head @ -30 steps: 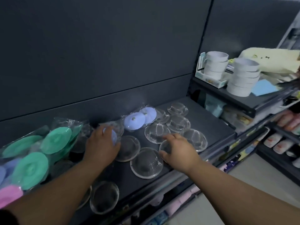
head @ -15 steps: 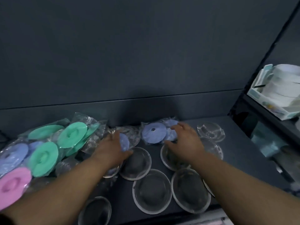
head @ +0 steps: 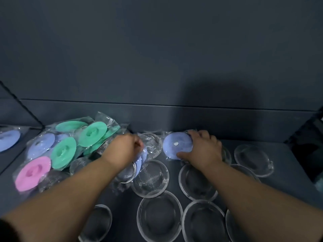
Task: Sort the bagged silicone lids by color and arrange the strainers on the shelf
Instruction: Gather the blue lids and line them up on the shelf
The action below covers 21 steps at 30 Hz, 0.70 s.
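up front on the shelf (head: 286, 186), mesh strainers (head: 160, 213) sit in loose rows. behind them the left hand (head: 122, 149) curls round a bagged blue lid (head: 140, 161), right hand (head: 202, 149) pinches a second blue lid (head: 176, 144) by its rim. sorting step i'd say, next both want to join the blues in the pile (head: 64, 151) far left

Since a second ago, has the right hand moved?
Yes. The right hand went from the front strainers back toward the shelf's rear wall and now grips the bagged blue lid there.

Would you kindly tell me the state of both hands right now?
Left hand: grips a bagged blue lid.
Right hand: grips a second blue lid.
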Available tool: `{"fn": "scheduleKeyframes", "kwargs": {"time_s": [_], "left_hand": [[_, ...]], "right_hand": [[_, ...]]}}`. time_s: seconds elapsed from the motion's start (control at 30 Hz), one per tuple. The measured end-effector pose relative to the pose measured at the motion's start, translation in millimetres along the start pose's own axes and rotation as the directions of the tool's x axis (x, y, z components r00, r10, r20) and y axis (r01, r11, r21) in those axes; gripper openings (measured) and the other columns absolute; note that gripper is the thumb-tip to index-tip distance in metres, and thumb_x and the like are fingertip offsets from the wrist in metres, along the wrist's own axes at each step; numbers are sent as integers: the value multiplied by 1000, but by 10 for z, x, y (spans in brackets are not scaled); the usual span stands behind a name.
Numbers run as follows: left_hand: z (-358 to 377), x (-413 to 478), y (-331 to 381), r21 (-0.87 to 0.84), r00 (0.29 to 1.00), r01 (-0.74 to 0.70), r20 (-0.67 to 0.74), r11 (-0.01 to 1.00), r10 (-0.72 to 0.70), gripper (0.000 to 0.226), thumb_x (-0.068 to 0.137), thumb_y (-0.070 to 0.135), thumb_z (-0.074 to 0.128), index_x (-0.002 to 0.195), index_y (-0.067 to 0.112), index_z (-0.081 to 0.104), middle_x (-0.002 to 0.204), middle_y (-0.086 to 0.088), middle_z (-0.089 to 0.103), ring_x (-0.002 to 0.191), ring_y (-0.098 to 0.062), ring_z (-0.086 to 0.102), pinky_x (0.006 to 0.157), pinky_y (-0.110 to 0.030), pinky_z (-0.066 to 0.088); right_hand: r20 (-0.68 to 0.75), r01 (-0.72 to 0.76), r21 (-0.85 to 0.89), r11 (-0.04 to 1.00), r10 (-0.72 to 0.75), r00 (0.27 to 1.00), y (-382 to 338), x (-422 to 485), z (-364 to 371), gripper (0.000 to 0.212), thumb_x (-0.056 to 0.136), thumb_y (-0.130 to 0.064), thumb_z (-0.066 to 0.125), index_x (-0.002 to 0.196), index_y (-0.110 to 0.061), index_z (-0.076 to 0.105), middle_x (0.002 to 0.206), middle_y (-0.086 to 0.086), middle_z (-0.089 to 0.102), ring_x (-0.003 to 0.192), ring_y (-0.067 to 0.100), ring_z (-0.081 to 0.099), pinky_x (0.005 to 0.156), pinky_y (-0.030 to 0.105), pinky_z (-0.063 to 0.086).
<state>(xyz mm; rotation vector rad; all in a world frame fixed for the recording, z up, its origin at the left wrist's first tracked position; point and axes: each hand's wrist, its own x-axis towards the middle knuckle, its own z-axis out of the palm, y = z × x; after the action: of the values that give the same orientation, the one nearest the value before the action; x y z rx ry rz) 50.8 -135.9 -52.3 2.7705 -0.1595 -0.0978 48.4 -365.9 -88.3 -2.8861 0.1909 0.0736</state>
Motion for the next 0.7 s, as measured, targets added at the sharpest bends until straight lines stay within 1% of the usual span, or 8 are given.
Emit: {"fn": "scheduleKeyframes", "kwargs": {"time_s": [0.1,0.2,0.3,0.37,0.43,0.5,0.63,0.7], "left_hand": [[-71,14,65,-46,991,-42,-130,998,36,8,86,15,64,88,20,70,95,-1,67,82,-15,58,71,-17,35],[-135,42,169,-107,974,-107,-213,989,82,7,88,17,63,88,22,67,95,4,62,83,-13,56,75,-18,35],[-197,59,260,-123,957,-172,-256,977,136,6,90,19,60,88,24,61,89,5,60,79,-14,52,75,-23,38],[-243,61,300,-122,951,-193,-266,974,156,7,92,19,56,88,25,55,83,4,61,77,-19,55,72,-28,41],[-283,62,323,-135,940,-214,-298,967,166,9,94,16,53,89,23,51,82,1,65,77,-24,58,72,-32,45],[-313,56,344,-209,936,-203,-329,957,127,11,94,12,50,89,21,49,79,0,63,76,-25,58,72,-33,45],[-337,49,361,-429,931,-86,-355,899,-80,8,97,14,46,90,18,48,75,2,60,77,-25,60,69,-31,45],[-320,30,375,-587,926,-8,-310,810,-215,12,98,12,42,88,14,49,64,0,61,61,-17,61,53,-24,43]], "right_hand": [[-54,26,199,980,-16,998,-27,42,-13,71,67,-45,76,131,-35,48,126,2,46,110,28,50,97,34,36],[-136,94,513,853,-28,990,-56,47,-54,44,75,-19,71,118,-23,62,112,6,52,94,25,59,83,23,42],[-217,146,626,766,-9,976,-38,0,-116,33,80,-2,65,110,-19,65,102,2,56,85,13,55,69,9,37],[-261,165,713,681,40,965,-28,-58,-170,36,81,2,63,109,-19,65,103,0,58,85,8,55,71,2,39],[-324,197,750,631,91,942,-10,-104,-218,42,80,4,63,114,-21,62,106,2,58,87,8,56,77,5,43],[-356,206,774,599,143,923,13,-134,-261,50,80,2,65,122,-24,59,109,1,56,88,11,58,81,14,47],[-325,198,864,462,213,921,18,-206,-371,58,84,-5,67,136,-22,49,115,-6,62,90,11,65,84,23,52],[-285,179,905,387,235,929,2,-244,-421,52,85,-3,66,133,-18,52,105,-9,67,89,6,67,84,25,53]]}}
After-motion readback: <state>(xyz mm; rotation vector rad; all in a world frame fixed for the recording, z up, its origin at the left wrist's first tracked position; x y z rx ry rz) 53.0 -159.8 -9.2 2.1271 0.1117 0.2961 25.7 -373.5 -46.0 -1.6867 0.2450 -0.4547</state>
